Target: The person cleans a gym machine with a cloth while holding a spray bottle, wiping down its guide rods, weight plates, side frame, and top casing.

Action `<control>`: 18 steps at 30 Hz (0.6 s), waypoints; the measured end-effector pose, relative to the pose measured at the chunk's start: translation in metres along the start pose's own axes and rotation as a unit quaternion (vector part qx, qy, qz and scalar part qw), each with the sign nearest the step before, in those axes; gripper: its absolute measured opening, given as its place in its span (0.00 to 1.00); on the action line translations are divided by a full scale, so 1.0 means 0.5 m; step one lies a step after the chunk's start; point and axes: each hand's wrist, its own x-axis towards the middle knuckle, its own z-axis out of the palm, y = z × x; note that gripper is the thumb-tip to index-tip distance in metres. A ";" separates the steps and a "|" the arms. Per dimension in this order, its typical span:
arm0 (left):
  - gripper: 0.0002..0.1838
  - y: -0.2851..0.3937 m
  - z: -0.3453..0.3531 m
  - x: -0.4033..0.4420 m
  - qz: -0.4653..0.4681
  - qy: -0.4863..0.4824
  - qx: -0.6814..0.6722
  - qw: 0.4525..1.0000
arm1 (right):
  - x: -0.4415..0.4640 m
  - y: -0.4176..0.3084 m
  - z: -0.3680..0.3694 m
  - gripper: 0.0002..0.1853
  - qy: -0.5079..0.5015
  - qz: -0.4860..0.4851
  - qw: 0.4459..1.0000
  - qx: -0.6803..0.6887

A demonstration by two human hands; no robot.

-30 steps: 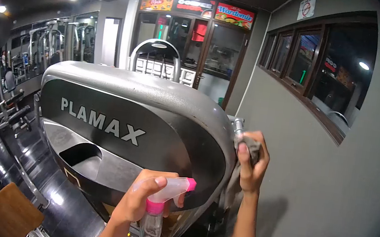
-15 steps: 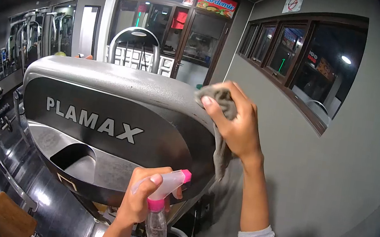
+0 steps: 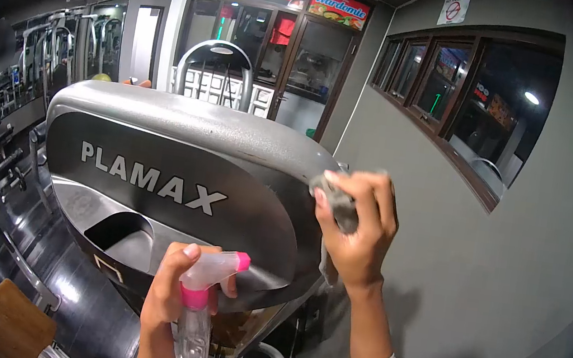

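My left hand (image 3: 169, 287) grips a clear spray bottle (image 3: 194, 333) by its neck, fingers wrapped round the pink-trimmed trigger head. The nozzle points right, in front of the machine's lower panel. In my right hand (image 3: 362, 236) is a bunched grey cloth (image 3: 340, 208), pressed at the right end of the rounded silver top of a gym machine cover (image 3: 186, 119). Part of the cloth is hidden behind my fingers and hangs below them. White PLAMAX lettering (image 3: 152, 179) runs across the cover's dark front, above a recessed holder (image 3: 124, 234).
A grey wall (image 3: 476, 276) with dark-framed windows (image 3: 450, 92) rises close on the right. More gym machines (image 3: 15, 93) stand along the left. A brown pad (image 3: 18, 321) sits low at left, over the shiny dark floor (image 3: 69, 288). Behind is a glazed door (image 3: 307, 73).
My right hand has slid the cloth down and right, along the cover's top edge to its end. My left hand and the spray bottle have shifted left. The view has turned slightly left.
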 end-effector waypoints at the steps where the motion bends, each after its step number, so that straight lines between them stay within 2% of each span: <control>1: 0.37 0.001 -0.001 0.000 -0.002 0.003 0.001 1.000 | 0.020 -0.007 0.006 0.19 -0.025 -0.005 1.000 -0.011; 3: 0.37 0.004 -0.001 0.000 -0.003 0.001 0.014 1.000 | 0.057 -0.023 0.018 0.20 -0.052 -0.004 0.998 -0.020; 4: 0.41 0.004 0.002 0.003 -0.010 0.009 0.037 0.999 | 0.065 -0.030 0.019 0.21 -0.076 -0.005 0.997 -0.032; 5: 0.41 0.003 0.000 0.003 -0.010 0.011 0.038 0.999 | 0.066 -0.033 0.018 0.21 -0.076 -0.005 0.997 -0.030; 7: 0.36 0.002 -0.004 0.002 -0.009 -0.005 0.011 1.000 | 0.063 -0.039 0.014 0.21 -0.079 -0.074 0.991 -0.073; 10: 0.36 0.002 0.000 0.001 -0.010 0.007 0.005 1.000 | 0.023 -0.040 -0.003 0.23 -0.090 -0.083 0.991 -0.059; 18: 0.34 0.004 0.003 -0.006 -0.015 0.016 0.015 1.000 | -0.096 0.001 -0.062 0.28 -0.118 -0.044 0.992 0.006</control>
